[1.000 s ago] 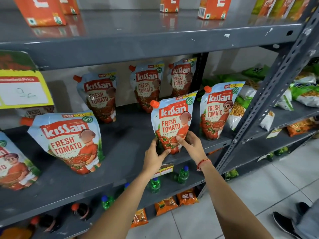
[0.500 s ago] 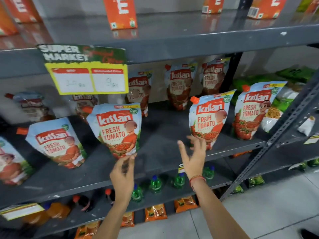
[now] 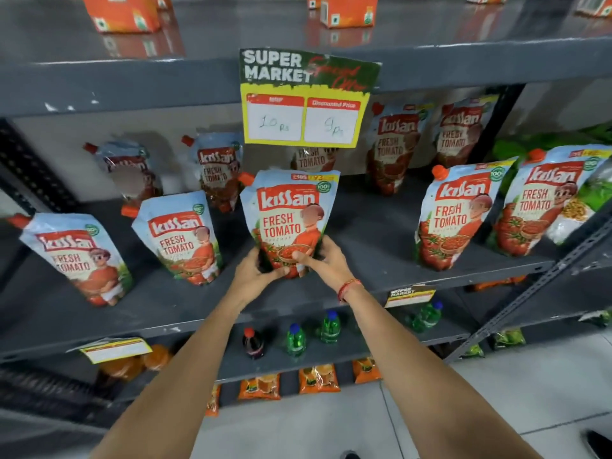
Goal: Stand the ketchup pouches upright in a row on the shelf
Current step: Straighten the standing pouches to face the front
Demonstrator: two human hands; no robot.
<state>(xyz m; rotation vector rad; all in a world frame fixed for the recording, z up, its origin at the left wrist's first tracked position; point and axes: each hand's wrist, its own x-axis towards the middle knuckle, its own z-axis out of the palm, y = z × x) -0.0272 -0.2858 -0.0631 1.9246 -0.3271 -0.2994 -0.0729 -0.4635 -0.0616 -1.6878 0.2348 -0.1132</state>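
Note:
A ketchup pouch (image 3: 288, 213) with an orange cap stands upright at the middle of the grey shelf (image 3: 381, 236). My left hand (image 3: 255, 273) and my right hand (image 3: 326, 263) both grip its bottom corners. To its left two more pouches (image 3: 183, 236) (image 3: 74, 256) stand in the front row, leaning left. To its right stand two pouches (image 3: 458, 213) (image 3: 543, 200). Several pouches (image 3: 395, 144) line the back of the shelf against the wall.
A yellow price sign (image 3: 304, 101) hangs from the shelf above and hides part of a back pouch. Orange cartons (image 3: 121, 11) stand on the upper shelf. Small drink bottles (image 3: 296, 339) sit on the lower shelf. A slanted metal upright (image 3: 530, 296) rises at the right.
The view swung left along the shelf. My hands let go of the pouch now at the right, reached across, and closed on the bottom of the middle pouch.

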